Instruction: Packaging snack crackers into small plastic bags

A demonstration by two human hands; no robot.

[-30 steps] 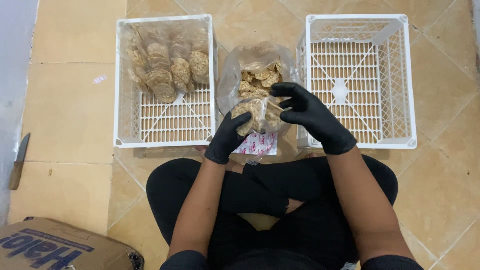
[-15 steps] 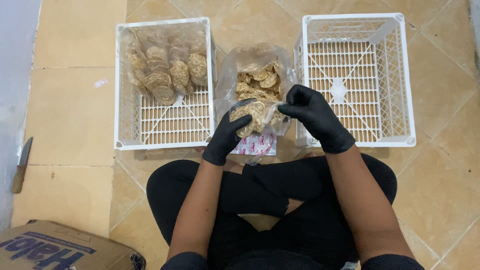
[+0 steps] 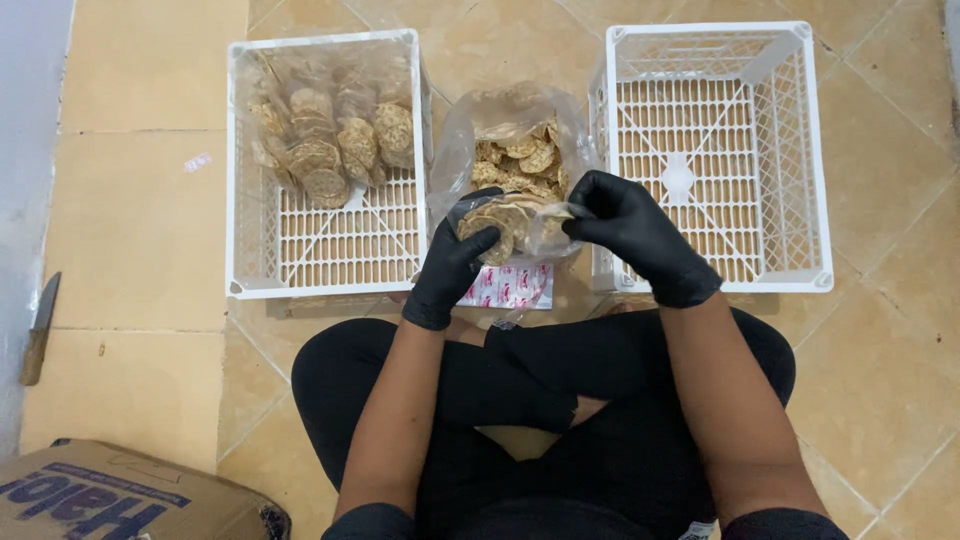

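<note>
Both my hands wear black gloves. My left hand [image 3: 452, 262] grips a small clear bag of round brown crackers [image 3: 505, 222] from below. My right hand [image 3: 632, 228] pinches the right end of that same small bag. Just behind them a large open plastic bag of loose crackers [image 3: 515, 150] stands on the floor between two white crates. A pile of small white and red sachets [image 3: 510, 288] lies under my hands.
The left white crate [image 3: 330, 255] holds several filled cracker bags [image 3: 330, 140] at its far end. The right white crate [image 3: 715, 150] shows only its grid bottom. A knife [image 3: 40, 328] lies at the far left, a cardboard box [image 3: 120, 495] at the bottom left. My crossed legs fill the foreground.
My right hand's fingers have closed from spread to a pinch on the small bag's end. The bag has turned a little in my left hand.
</note>
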